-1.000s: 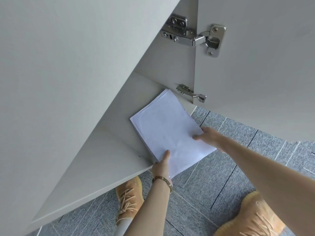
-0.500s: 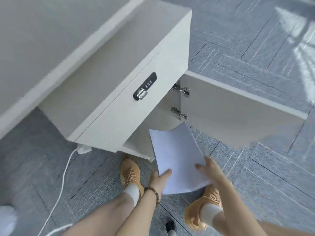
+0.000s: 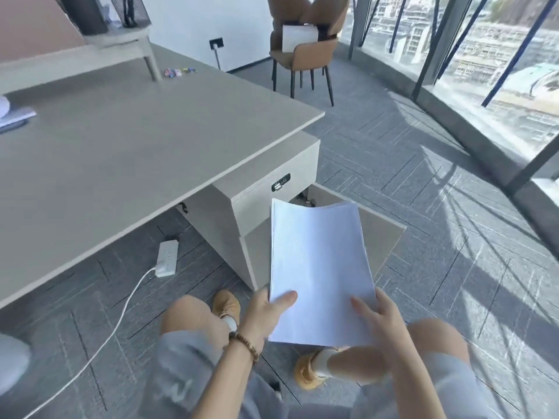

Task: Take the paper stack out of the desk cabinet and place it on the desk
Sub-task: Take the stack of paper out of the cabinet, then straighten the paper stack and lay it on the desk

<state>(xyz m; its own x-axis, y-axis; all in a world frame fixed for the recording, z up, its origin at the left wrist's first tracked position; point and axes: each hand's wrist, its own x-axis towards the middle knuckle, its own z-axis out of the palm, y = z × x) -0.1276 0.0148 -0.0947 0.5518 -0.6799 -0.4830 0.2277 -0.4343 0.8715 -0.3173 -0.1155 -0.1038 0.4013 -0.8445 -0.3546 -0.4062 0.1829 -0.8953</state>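
Observation:
A white paper stack [image 3: 317, 267] is held in the air in front of the desk cabinet [image 3: 263, 201], fully outside it. My left hand [image 3: 266, 316] grips its lower left corner, thumb on top. My right hand [image 3: 378, 319] holds the lower right edge, fingers on the top sheet. The cabinet door [image 3: 381, 234] stands open behind the stack. The grey desk [image 3: 121, 152] spreads up and to the left, its top well above the papers.
A white power strip [image 3: 167, 257] and its cable lie on the carpet under the desk. A brown chair [image 3: 305, 43] stands at the far end. Small coloured clips [image 3: 178, 71] and a raised shelf [image 3: 121, 40] sit on the desk. Glass wall on the right.
The paper stack came out of the cabinet in both hands and rose clear of it. My view lifted from inside the cabinet to above the desk.

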